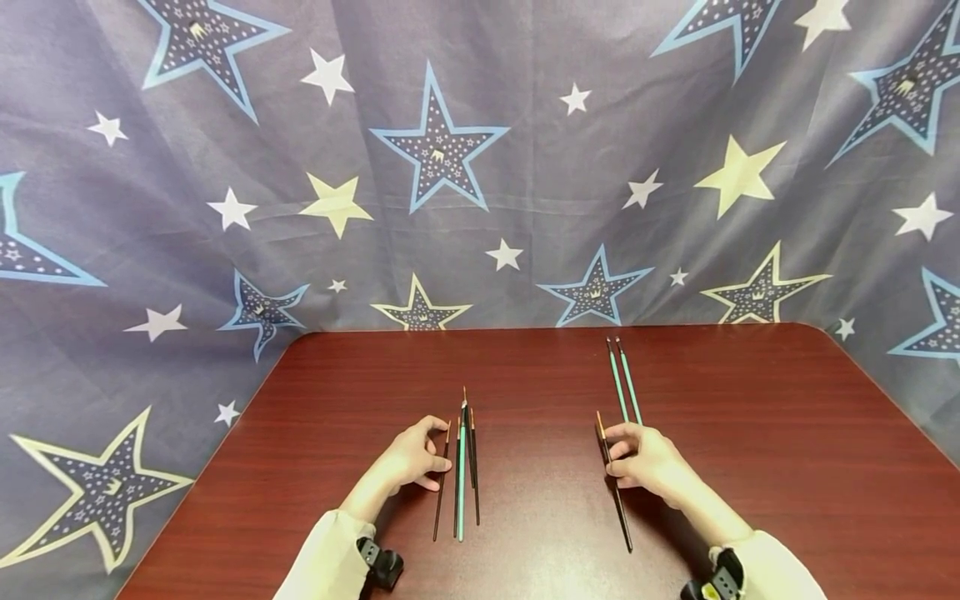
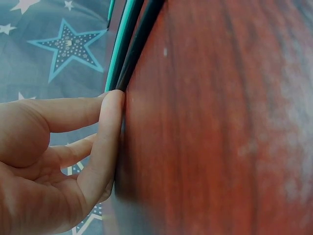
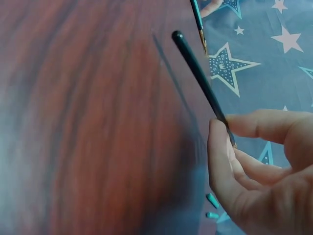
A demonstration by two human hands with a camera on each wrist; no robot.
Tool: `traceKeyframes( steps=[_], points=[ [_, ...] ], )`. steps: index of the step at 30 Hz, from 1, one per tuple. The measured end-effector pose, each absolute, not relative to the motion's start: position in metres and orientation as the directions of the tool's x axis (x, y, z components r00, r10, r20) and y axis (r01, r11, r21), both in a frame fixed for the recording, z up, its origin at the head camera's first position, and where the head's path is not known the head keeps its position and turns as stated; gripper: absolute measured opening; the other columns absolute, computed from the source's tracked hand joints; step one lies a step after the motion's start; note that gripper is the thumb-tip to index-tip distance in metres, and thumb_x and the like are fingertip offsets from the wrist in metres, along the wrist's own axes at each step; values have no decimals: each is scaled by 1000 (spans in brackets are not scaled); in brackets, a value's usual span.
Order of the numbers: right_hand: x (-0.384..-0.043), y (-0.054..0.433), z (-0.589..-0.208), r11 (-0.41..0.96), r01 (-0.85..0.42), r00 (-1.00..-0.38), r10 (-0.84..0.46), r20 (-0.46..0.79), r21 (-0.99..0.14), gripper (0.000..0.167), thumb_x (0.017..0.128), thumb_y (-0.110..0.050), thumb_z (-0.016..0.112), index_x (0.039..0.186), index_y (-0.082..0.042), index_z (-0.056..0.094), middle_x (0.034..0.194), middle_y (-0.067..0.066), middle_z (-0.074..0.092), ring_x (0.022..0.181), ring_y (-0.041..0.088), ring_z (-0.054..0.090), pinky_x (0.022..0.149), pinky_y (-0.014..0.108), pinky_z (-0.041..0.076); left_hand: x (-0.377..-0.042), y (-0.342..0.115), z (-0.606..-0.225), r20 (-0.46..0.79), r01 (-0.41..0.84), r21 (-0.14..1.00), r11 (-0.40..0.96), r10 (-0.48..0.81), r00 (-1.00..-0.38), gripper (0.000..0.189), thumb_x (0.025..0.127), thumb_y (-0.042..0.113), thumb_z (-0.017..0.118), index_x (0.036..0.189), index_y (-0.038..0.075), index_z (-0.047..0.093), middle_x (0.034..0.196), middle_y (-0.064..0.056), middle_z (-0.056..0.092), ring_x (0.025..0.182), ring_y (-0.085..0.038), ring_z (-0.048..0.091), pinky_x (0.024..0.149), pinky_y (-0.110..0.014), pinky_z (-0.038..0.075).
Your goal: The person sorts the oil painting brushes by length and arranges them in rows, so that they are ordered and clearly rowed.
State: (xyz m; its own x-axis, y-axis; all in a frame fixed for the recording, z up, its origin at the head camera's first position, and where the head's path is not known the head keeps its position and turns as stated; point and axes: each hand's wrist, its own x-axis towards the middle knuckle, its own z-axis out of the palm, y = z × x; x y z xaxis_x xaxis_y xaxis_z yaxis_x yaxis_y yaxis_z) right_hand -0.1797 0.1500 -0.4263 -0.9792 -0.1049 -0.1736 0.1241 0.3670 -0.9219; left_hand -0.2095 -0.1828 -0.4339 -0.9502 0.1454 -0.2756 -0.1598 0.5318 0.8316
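Observation:
My left hand [image 1: 408, 457] pinches a thin dark paintbrush [image 1: 438, 508] between thumb and fingers, at the left end of a small row of brushes. Right beside it lie a turquoise-handled brush [image 1: 462, 487] and several dark-handled ones [image 1: 476, 492], tips pointing away from me. In the left wrist view the fingertips [image 2: 113, 98] meet at the dark handle. Over on the right, my right hand [image 1: 654, 463] grips a black paintbrush [image 1: 619, 510] near its bristle end. Its rounded handle end [image 3: 179, 36] is raised off the table in the right wrist view, casting a shadow.
Two turquoise-handled tools [image 1: 619, 387] lie side by side beyond my right hand, partly hidden by it. The dark red wooden table [image 1: 540, 375] ends at a grey cloth [image 1: 525, 192] printed with stars, which hangs behind and at both sides.

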Motion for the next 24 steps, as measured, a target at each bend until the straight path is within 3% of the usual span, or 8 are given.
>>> traceKeyframes(
  steps=[24],
  points=[
    [-156, 179, -428, 462, 170, -978, -28, -205, -870, 44, 72, 4, 68, 114, 6, 53, 81, 9, 54, 67, 17, 60, 59, 28, 59, -210, -185, -437, -252, -143, 849, 510, 153, -956, 56, 75, -8, 66, 125, 4, 44, 77, -8, 40, 52, -13, 50, 46, -31, 57]
  ],
)
